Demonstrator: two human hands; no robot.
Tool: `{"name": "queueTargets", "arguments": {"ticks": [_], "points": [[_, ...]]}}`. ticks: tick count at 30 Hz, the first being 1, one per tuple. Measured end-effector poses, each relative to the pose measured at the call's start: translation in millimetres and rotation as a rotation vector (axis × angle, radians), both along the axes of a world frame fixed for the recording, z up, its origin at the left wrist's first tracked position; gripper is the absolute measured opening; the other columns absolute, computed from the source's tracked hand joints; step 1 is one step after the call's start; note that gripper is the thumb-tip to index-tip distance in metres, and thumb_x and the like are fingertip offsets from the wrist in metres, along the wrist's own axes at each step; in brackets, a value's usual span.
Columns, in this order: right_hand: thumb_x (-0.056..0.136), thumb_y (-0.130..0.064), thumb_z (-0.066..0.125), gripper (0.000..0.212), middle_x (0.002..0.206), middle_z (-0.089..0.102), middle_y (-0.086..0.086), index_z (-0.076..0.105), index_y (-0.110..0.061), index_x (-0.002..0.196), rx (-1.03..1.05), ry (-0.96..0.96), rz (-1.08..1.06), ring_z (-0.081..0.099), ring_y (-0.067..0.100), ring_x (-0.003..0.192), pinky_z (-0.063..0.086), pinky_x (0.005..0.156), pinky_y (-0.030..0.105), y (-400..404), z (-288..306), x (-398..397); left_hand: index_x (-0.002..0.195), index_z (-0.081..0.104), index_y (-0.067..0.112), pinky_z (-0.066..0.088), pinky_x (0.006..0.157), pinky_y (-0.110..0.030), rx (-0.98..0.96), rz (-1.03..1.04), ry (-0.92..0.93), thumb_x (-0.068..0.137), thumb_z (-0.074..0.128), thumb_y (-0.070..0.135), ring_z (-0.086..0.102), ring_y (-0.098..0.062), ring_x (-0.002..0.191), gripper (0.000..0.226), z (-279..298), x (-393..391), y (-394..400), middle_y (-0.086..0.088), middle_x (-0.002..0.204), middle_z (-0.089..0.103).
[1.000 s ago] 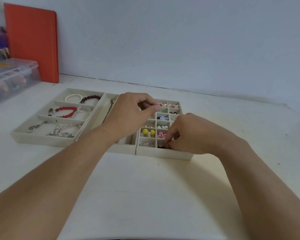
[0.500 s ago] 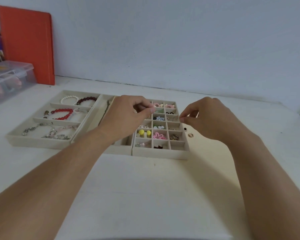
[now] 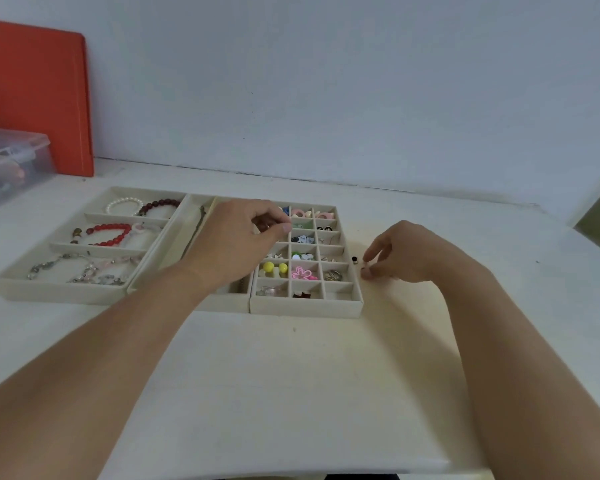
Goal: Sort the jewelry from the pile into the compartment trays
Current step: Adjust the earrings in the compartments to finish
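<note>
Soft, even light; my arms cast faint shadows on the table (image 3: 291,393); edges bend and look soft.

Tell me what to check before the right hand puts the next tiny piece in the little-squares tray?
1. Right hand at the table beside the grid tray: ok.
2. Fingers pinching a piece: cannot tell, too small.
3. Small dark stud still loose on the table: not ok.
4. Free square at the tray's near right corner: ok.
5. Left hand covers the left squares: not ok.
</note>
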State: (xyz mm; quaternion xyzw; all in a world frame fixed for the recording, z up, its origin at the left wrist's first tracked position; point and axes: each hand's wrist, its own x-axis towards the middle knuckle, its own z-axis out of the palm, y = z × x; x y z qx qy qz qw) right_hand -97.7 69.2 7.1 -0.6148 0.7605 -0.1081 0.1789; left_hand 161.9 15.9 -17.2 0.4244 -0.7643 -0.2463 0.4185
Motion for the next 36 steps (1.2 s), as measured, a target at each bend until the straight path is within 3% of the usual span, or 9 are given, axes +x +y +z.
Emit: {"name": "queueTargets", "arguments": {"ticks": [6, 9, 12, 18, 22, 25, 31, 36], "points": [[0.079, -0.026, 0.084, 0.006, 0.071, 0.071, 0.001, 0.078, -0.025, 0.080, 0.006, -0.066, 0.005, 0.062, 0.016, 0.062, 0.050, 0.065, 0.026, -3, -4, -4, 0.092, 0.079, 0.025, 0.051, 0.073, -0.022, 0.003, -0.009, -0.011, 0.086, 0.077, 0.022, 0.067, -0.006, 0.079, 0.007, -1, 0, 1, 0.012, 0.084, 0.073], [0.080, -0.023, 0.082, 0.007, 0.068, 0.070, 0.001, 0.076, -0.021, 0.077, 0.019, -0.094, 0.009, 0.060, 0.015, 0.060, 0.054, 0.068, 0.031, -3, -5, -5, 0.092, 0.079, 0.026, 0.044, 0.067, -0.018, -0.004, -0.011, -0.025, 0.086, 0.078, 0.024, 0.062, 0.004, 0.071, 0.007, 0, -1, 3, 0.015, 0.084, 0.072], [0.080, -0.025, 0.082, 0.007, 0.068, 0.069, -0.003, 0.077, -0.021, 0.077, -0.001, -0.096, -0.004, 0.061, 0.012, 0.061, 0.048, 0.061, 0.024, -2, -5, -7, 0.093, 0.078, 0.026, 0.037, 0.060, -0.009, -0.013, -0.018, -0.035, 0.086, 0.077, 0.024, 0.055, 0.011, 0.059, 0.007, 1, -2, 6, 0.014, 0.084, 0.072], [0.084, -0.024, 0.078, 0.003, 0.073, 0.069, -0.005, 0.080, -0.022, 0.084, -0.029, -0.050, -0.048, 0.059, 0.008, 0.062, 0.044, 0.058, 0.022, -6, -7, -9, 0.092, 0.078, 0.023, 0.036, 0.054, -0.003, -0.019, -0.002, -0.040, 0.087, 0.077, 0.022, 0.052, 0.013, 0.054, 0.006, 0, -4, 6, 0.010, 0.085, 0.072], [0.088, -0.029, 0.075, 0.004, 0.085, 0.070, -0.005, 0.077, -0.026, 0.090, -0.152, -0.089, -0.058, 0.064, 0.013, 0.075, 0.055, 0.075, 0.031, -11, -14, -6, 0.090, 0.079, 0.022, 0.036, 0.054, -0.003, -0.038, 0.002, -0.043, 0.086, 0.078, 0.020, 0.051, 0.012, 0.053, 0.005, 0, -5, 6, 0.009, 0.084, 0.073], [0.082, -0.036, 0.080, 0.007, 0.078, 0.071, -0.008, 0.076, -0.032, 0.084, -0.183, -0.122, -0.059, 0.067, 0.010, 0.073, 0.053, 0.072, 0.029, -14, -20, 2, 0.090, 0.078, 0.024, 0.035, 0.054, -0.005, -0.030, 0.012, -0.053, 0.086, 0.078, 0.022, 0.051, 0.011, 0.051, 0.005, 0, -5, 6, 0.009, 0.086, 0.073], [0.083, -0.022, 0.076, 0.011, 0.080, 0.073, -0.006, 0.076, -0.029, 0.075, -0.158, -0.085, -0.060, 0.070, 0.016, 0.079, 0.057, 0.076, 0.033, -14, -23, 6, 0.088, 0.078, 0.025, 0.035, 0.053, -0.003, -0.011, 0.007, -0.040, 0.085, 0.078, 0.022, 0.051, 0.011, 0.051, 0.004, 1, -7, 8, 0.010, 0.083, 0.073], [0.091, -0.021, 0.071, 0.008, 0.084, 0.073, -0.009, 0.075, -0.025, 0.086, -0.370, -0.236, -0.031, 0.064, 0.006, 0.071, 0.043, 0.057, 0.016, -2, 0, 9, 0.087, 0.077, 0.027, 0.035, 0.056, -0.007, -0.003, -0.010, -0.035, 0.086, 0.077, 0.024, 0.052, 0.010, 0.055, 0.003, 3, -8, 13, 0.011, 0.081, 0.072]]}}
